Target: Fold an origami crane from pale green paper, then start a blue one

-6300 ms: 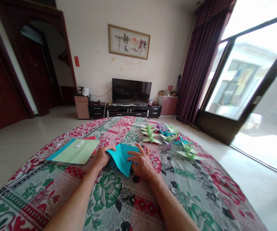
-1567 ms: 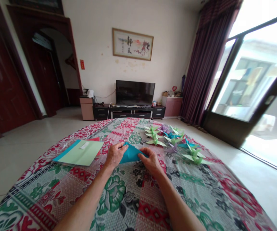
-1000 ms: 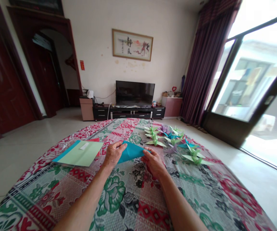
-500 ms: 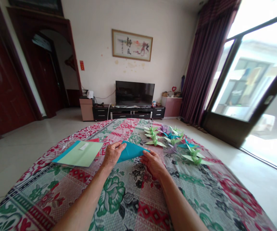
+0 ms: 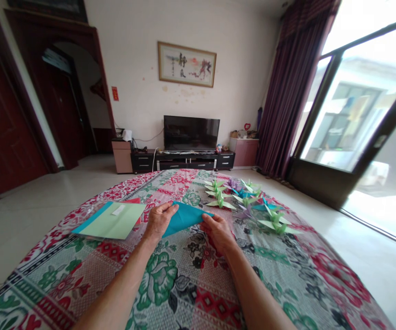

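A folded sheet of blue paper (image 5: 187, 219) is stretched between my two hands above the patterned tablecloth. My left hand (image 5: 158, 222) pinches its left side, thumb on top. At its right corner, the thumb and fingers of my right hand (image 5: 218, 230) grip the paper. The sheet tapers towards the right, and its left edge is partly hidden behind my left hand. Left of my hands lies a stack of paper sheets (image 5: 115, 224), light green on top with blue and red edges showing beneath. A small white slip (image 5: 118, 210) rests on it.
Several folded paper cranes (image 5: 219, 200) in green, blue and purple stand on the right part of the round table (image 5: 184, 298). Beyond the table are a television (image 5: 191, 133) on a low black cabinet (image 5: 203, 164) and a glass door (image 5: 342, 119) at the right.
The view has shifted slightly. The blue paper's left part now reaches a little lower beside my left hand, and both hands keep their hold on it.
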A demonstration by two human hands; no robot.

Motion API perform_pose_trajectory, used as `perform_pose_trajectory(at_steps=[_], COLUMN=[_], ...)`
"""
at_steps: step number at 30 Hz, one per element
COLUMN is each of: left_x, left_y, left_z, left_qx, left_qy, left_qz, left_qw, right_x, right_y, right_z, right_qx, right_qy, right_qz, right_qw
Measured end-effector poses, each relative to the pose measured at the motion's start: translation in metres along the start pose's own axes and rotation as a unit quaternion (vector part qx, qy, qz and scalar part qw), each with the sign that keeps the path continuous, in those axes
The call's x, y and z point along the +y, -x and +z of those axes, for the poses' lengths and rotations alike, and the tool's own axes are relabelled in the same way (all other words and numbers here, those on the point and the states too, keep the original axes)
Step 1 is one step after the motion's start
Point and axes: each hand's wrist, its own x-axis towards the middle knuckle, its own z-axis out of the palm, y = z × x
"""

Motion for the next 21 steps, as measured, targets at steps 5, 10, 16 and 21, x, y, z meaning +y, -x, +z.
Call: perform_pose_trajectory(at_steps=[5, 10, 16, 21], left_x=[-0.007, -0.0079, -0.0025, -0.0001], left_y=[-0.0029, -0.0045, -0.0035, -0.0031], left_z=[-0.0011, -0.002, -0.004, -0.0049], left_qx=[0.008, 0.006, 0.011, 0.005], left_qy=[0.012, 0.015, 0.047, 0.061], left_qz=[-0.004, -0.018, -0.062, -0.073], left_qw=[1.0, 1.0, 0.997, 0.996], right_x=[-0.0024, -0.0034, -0.0003, 0.0006], right_y=[0.0012, 0.0025, 0.0016, 0.0017], right_z=[0.0004, 0.0007, -0.0024, -0.0033], right_qx=[0.003, -0.001, -0.046, -0.038], right_qy=[0.009, 0.012, 0.015, 0.008], right_qz=[0.0, -0.005, -0.022, -0.028], right_qw=[1.0, 1.0, 0.999, 0.999])
